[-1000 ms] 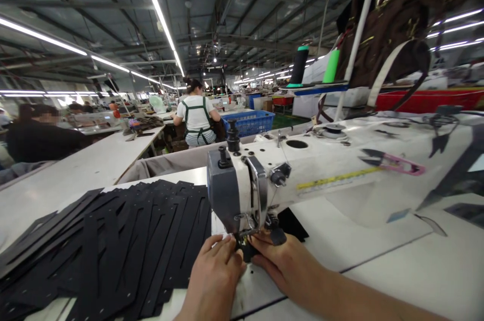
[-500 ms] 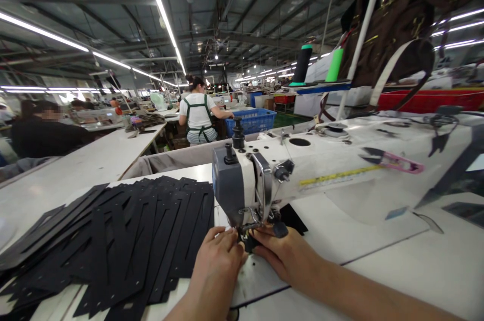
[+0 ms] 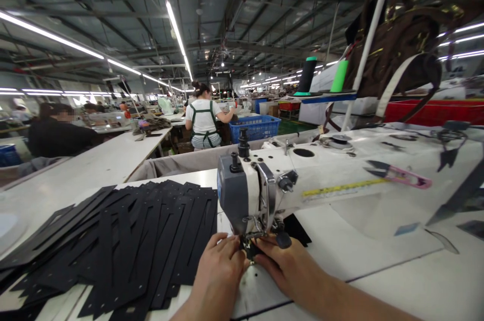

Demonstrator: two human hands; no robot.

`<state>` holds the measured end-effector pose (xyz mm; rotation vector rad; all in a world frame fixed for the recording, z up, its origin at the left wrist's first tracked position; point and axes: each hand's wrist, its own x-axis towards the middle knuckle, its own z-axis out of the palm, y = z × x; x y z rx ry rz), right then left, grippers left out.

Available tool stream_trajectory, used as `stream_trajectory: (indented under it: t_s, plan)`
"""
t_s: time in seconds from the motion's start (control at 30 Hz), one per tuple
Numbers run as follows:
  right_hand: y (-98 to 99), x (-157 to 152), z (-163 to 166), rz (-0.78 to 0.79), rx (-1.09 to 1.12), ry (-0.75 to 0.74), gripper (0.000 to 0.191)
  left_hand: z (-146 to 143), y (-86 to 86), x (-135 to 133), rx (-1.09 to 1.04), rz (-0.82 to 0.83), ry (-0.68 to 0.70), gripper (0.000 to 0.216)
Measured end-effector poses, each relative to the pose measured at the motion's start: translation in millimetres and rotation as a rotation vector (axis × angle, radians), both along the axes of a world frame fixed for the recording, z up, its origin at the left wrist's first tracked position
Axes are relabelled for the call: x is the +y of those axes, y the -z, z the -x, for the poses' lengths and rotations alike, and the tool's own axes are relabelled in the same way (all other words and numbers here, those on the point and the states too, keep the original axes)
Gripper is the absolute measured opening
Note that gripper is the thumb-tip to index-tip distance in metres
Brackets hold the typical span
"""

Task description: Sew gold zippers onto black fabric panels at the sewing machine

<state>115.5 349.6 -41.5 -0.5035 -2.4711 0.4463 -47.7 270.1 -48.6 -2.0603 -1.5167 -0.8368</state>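
Note:
A white industrial sewing machine [image 3: 340,175] stands on the white worktable [image 3: 378,270], its grey head [image 3: 232,195] facing me. Under its needle lies a small black piece [image 3: 251,250], mostly hidden. My left hand [image 3: 217,275] and my right hand [image 3: 287,268] press together on either side of that piece, fingers curled and pinched on it at the presser foot. A black corner [image 3: 298,228] shows behind the machine head. To the left of my hands spreads a pile of flat black cut pieces [image 3: 113,245].
Pink-handled thread snips [image 3: 397,174] lie on the machine arm. Dark and green thread cones [image 3: 323,76] stand on a rack behind, with a brown bag [image 3: 393,44] hanging. Other people work at tables to the left and back, near a blue basket [image 3: 255,127].
The view has shifted slightly, so everything sits a little lower and to the right. My hands stay pinched at the presser foot.

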Motion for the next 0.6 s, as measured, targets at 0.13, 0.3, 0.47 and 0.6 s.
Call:
stream_trajectory:
  t_s: [0.13, 0.3, 0.47, 0.6]
  plan:
    - [-0.2, 0, -1, -0.002, 0.0, -0.001, 0.018, 1, 1.2, 2, 0.013, -0.036, 0.017, 0.029]
    - [6.0, 0, 3, 0.003, -0.004, 0.046, 0.016, -1, 0.1, 0, -0.021, 0.017, -0.012, 0.023]
    - [6.0, 0, 5, 0.012, -0.004, 0.03, 0.019, -3, -2.6, -4, -0.06, 0.148, -0.042, 0.006]
    - [-6.6, 17, -13, -0.097, -0.069, -0.058, 0.025, -3, -9.5, -8, -0.075, 0.129, -0.057, 0.008]
